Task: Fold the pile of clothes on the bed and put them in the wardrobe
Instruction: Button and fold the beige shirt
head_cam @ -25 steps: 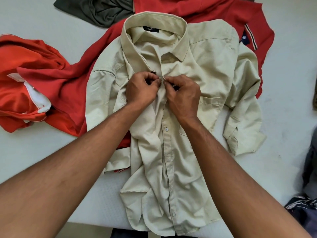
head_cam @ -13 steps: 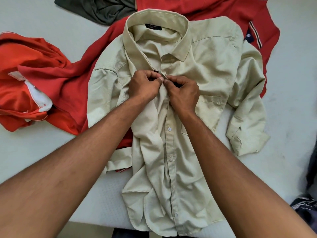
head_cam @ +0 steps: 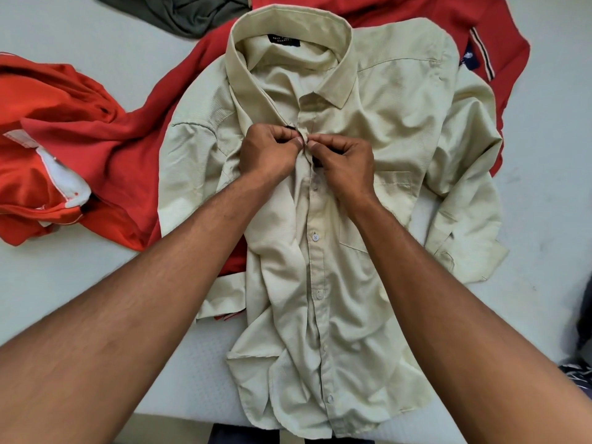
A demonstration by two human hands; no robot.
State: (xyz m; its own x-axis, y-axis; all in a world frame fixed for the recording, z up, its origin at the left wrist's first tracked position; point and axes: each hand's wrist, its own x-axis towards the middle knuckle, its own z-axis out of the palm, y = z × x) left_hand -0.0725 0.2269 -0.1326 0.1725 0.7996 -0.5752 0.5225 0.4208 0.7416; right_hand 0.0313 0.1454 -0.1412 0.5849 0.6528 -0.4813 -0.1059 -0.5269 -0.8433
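A pale cream button-up shirt lies face up on the white bed, collar away from me, several lower buttons fastened. My left hand and my right hand meet at the placket just below the collar. Each pinches an edge of the shirt front between thumb and curled fingers at a button near the top. The button itself is hidden between my fingertips. The shirt's right sleeve is folded down along its side.
A red polo shirt lies under the cream shirt, spreading left and to the far right. An orange garment is bunched at the left. A dark olive garment lies at the top. Dark clothes sit at the right edge.
Both hands have stayed pinched together at the same spot on the placket; their fingertips shifted slightly. The view has moved a little closer.
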